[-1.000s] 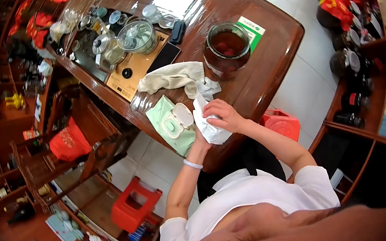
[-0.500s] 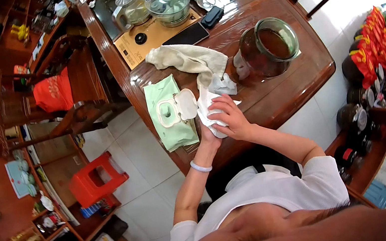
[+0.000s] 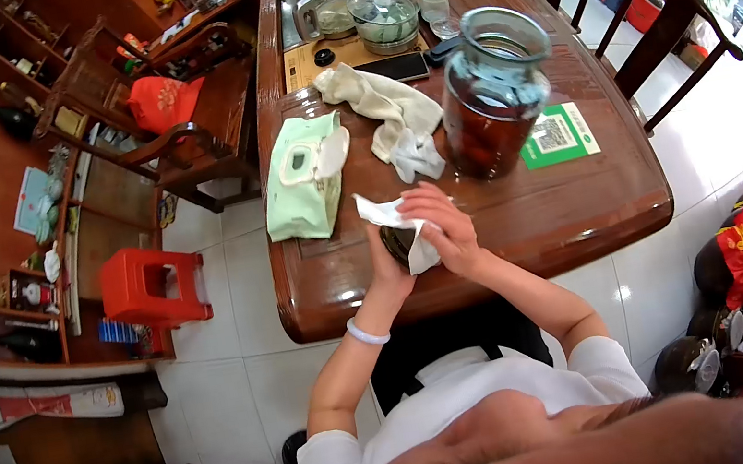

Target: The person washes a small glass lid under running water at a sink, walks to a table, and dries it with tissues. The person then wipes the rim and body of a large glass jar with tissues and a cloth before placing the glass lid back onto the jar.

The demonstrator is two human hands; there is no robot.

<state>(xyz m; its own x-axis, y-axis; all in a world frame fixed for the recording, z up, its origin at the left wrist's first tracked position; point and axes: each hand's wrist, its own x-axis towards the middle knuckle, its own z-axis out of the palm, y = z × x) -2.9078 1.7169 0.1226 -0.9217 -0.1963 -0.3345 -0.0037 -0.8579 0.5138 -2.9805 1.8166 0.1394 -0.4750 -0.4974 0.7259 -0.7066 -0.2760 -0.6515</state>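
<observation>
At the near edge of the wooden table, my left hand point(image 3: 389, 266) is closed round a small dark round object point(image 3: 399, 244), partly covered by a white wipe point(image 3: 381, 212). My right hand point(image 3: 449, 231) has its fingers bent over the wipe, pressing it on the dark object. Left of my hands lies a green wipes pack point(image 3: 295, 192). Beyond them are a beige cloth point(image 3: 386, 108) and a crumpled white wipe point(image 3: 417, 159). A large open glass jar point(image 3: 494, 106) with dark red contents stands to the right, beside a green card with a code point(image 3: 559, 135).
Farther back on the table point(image 3: 609, 194) are a glass bowl point(image 3: 386, 21), a kettle point(image 3: 331, 7), a white cup point(image 3: 434, 3) and a phone point(image 3: 394, 68). A red stool point(image 3: 153, 286) stands at the left, and wooden chairs flank the table.
The view has turned and shifted, bringing more of the right-hand chairs in. The dark round object now shows between my hands under the wipe. The lid of the wipes pack looks lower.
</observation>
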